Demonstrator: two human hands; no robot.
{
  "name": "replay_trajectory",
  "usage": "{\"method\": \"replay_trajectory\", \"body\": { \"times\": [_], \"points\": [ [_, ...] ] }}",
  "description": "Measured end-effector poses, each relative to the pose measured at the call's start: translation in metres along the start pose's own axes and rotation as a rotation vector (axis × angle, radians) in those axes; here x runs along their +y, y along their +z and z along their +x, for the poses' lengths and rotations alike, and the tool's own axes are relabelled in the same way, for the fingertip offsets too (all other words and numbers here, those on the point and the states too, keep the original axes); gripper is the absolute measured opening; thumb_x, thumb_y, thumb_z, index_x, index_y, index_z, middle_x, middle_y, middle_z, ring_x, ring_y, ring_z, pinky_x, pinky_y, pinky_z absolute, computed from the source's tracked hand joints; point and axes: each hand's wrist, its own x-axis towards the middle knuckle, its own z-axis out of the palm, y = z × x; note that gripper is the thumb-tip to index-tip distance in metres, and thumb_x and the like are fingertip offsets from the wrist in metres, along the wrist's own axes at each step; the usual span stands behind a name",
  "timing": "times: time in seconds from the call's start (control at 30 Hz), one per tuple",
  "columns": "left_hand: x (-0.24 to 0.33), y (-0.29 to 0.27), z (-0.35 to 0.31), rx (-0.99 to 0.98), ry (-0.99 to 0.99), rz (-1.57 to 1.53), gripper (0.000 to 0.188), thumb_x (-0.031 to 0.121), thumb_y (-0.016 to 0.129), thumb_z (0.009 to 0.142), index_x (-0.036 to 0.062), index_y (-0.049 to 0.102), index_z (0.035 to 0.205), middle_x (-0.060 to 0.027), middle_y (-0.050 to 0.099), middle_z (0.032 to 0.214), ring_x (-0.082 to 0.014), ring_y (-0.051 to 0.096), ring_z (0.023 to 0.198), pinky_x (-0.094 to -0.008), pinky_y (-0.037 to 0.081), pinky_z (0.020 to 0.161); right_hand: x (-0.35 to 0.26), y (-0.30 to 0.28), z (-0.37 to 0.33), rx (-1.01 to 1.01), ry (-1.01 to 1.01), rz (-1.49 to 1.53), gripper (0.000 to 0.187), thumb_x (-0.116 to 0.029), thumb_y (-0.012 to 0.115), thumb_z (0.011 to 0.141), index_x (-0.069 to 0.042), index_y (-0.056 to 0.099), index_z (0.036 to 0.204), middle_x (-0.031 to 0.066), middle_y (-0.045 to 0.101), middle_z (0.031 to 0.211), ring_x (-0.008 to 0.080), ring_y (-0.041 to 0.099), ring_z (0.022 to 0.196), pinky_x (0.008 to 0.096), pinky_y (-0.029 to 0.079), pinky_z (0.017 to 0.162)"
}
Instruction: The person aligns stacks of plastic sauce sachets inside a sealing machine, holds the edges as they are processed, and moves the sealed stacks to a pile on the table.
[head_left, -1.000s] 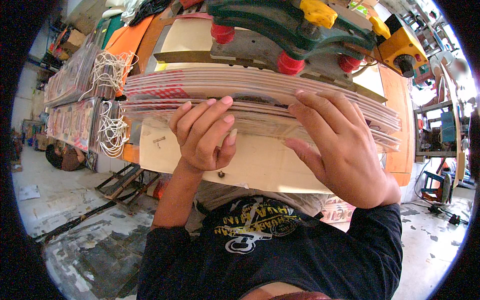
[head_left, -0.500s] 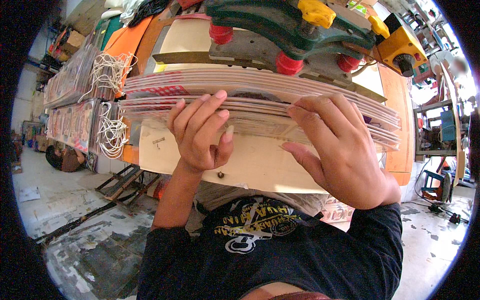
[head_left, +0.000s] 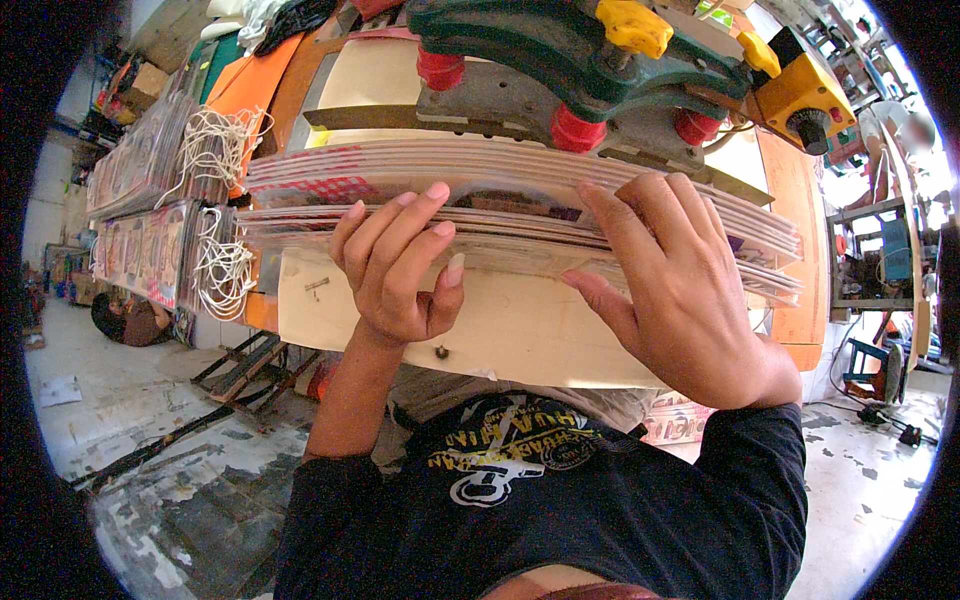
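A row of flat printed sheets with thick pale edges lies across the bench in front of me; a gap in the row shows a red checked print. On the near side of that gap is a thinner bundle of the same sheets. My left hand has its fingers over this bundle's edges and its thumb in front. Farther right, my right hand reaches its index finger into the gap, with the thumb on the near side of the bundle. The sheets' lower parts are partly hidden by my hands.
Behind the row stands a dark green clamp-like machine with red rubber pieces and a yellow control box. At left lie stacks of printed pieces with white cords. A pale board covers the near bench.
My right index finger has moved up and deeper between the sheets, and the gap there has widened. The near bundle leans slightly closer to me. My left hand has hardly shifted.
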Motion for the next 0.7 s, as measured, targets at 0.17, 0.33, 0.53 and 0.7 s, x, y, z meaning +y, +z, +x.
{"method": "replay_trajectory", "body": {
  "times": [0.17,0.33,0.53,0.7],
  "points": [
    [-0.0009,-0.0002,0.0003,-0.007,-0.012,0.001,0.026,0.024,0.059,0.097,0.0115,0.058,0.120,-0.0110,0.072,0.126,-0.0257,0.062,0.118,-0.0453,0.030,0.116,-0.0002,-0.0021,0.0008,-0.006,0.006,0.023,0.053,-0.021,0.080,0.082,0.001,0.060,0.127,0.0172,0.055,0.112,0.0361,0.055,0.103,0.0454,0.047,0.091],
    [-0.0005,-0.0010,-0.0001,-0.021,-0.014,-0.005,0.027,0.023,0.060,0.096,0.0114,0.057,0.120,-0.0109,0.072,0.125,-0.0258,0.062,0.118,-0.0459,0.028,0.117,-0.0005,-0.0024,0.0013,0.018,-0.011,0.033,0.052,-0.021,0.080,0.082,0.001,0.060,0.125,0.0185,0.057,0.122,0.0379,0.056,0.112,0.0454,0.047,0.097],
    [-0.0006,-0.0015,0.0008,-0.012,-0.007,-0.007,0.027,0.023,0.060,0.096,0.0113,0.057,0.120,-0.0107,0.072,0.124,-0.0261,0.062,0.117,-0.0459,0.028,0.117,0.0002,-0.0021,0.0008,-0.001,-0.042,0.006,0.051,-0.021,0.079,0.083,0.004,0.059,0.123,0.0202,0.059,0.130,0.0393,0.056,0.118,0.0462,0.047,0.101],
    [-0.0012,-0.0007,0.0009,-0.004,-0.003,-0.007,0.026,0.023,0.059,0.097,0.0111,0.057,0.120,-0.0110,0.072,0.124,-0.0263,0.062,0.116,-0.0459,0.028,0.117,-0.0006,-0.0022,-0.0006,-0.012,-0.041,0.025,0.050,-0.021,0.079,0.083,0.004,0.060,0.122,0.0195,0.059,0.129,0.0394,0.056,0.118,0.0461,0.047,0.101]
  ]
}}
